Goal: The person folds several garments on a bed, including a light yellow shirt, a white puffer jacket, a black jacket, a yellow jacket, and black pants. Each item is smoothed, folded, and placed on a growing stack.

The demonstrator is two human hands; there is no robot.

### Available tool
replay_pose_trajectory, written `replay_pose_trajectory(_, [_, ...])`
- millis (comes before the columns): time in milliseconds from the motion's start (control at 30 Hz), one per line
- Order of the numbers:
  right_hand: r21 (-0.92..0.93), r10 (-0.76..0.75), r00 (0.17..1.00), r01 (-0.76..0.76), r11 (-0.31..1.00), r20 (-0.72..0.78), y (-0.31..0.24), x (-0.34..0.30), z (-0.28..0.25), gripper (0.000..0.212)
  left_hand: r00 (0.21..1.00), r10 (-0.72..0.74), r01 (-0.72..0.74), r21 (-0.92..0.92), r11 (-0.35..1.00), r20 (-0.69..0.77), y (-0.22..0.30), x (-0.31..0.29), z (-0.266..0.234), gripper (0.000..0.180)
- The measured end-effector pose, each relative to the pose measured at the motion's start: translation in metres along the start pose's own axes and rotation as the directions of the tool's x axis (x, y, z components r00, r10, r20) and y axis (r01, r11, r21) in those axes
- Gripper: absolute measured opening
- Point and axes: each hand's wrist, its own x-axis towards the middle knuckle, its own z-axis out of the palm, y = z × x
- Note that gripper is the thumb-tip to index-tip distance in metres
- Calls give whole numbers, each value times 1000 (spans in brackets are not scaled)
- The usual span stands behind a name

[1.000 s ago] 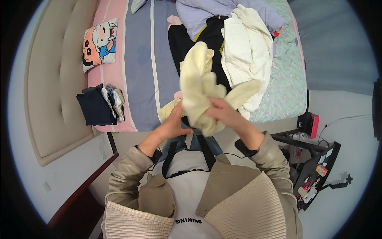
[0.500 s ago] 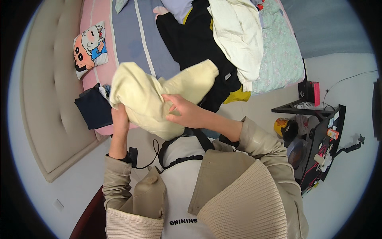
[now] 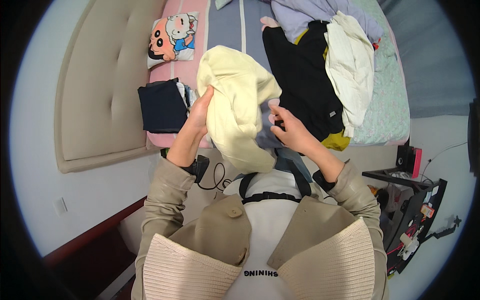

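Note:
A pale yellow garment (image 3: 237,100) of soft, thick cloth hangs bunched over the near edge of the bed, its lower end falling toward my waist. My left hand (image 3: 201,107) grips its left side, the thumb on top and the other fingers hidden under the cloth. To the right of it, my right hand (image 3: 294,131) is held apart from the cloth with thumb and fingers spread and nothing in them. Whether the garment is a sweatshirt or another top, its folds do not show.
Dark folded clothes (image 3: 162,106) are stacked left on the bed (image 3: 220,30), below a cartoon pillow (image 3: 172,40). A black garment (image 3: 305,75) and a white one (image 3: 350,65) lie spread at the right. A padded headboard (image 3: 107,85) borders the left; a black desk (image 3: 410,220) stands at right.
My right hand has come off the pale yellow garment and moved right. The garment's right part, stretched out before, now hangs down. The view has shifted, so the bed appears further right.

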Motion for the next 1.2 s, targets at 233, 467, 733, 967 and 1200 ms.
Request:
replay_pose_trajectory(233, [-2, -70, 997, 70, 998, 23, -20, 3, 5, 62, 975, 88, -48, -192, 980, 204, 33, -21, 18, 50])
replay_pose_trajectory(467, [-128, -291, 915, 265, 956, -278, -44, 21, 2, 31, 945, 115, -35, -254, 967, 307, 48, -21, 17, 52])
replay_pose_trajectory(733, [585, -105, 866, 414, 697, -488, -100, 10, -95, 13, 962, 273, -202, 711, 673, 15, 34, 25, -30, 49])
replay_pose_trajectory(967, [717, 38, 819, 477, 507, -572, -123, -8, -108, 18, 790, 536, -474, 850, 229, 296, -14, 26, 3, 33])
replay_pose_trajectory(1200, [687, 70, 747, 564, 458, -661, -127, -20, -112, 24, 810, -7, -566, 785, 251, 587, -50, -8, 49, 60])
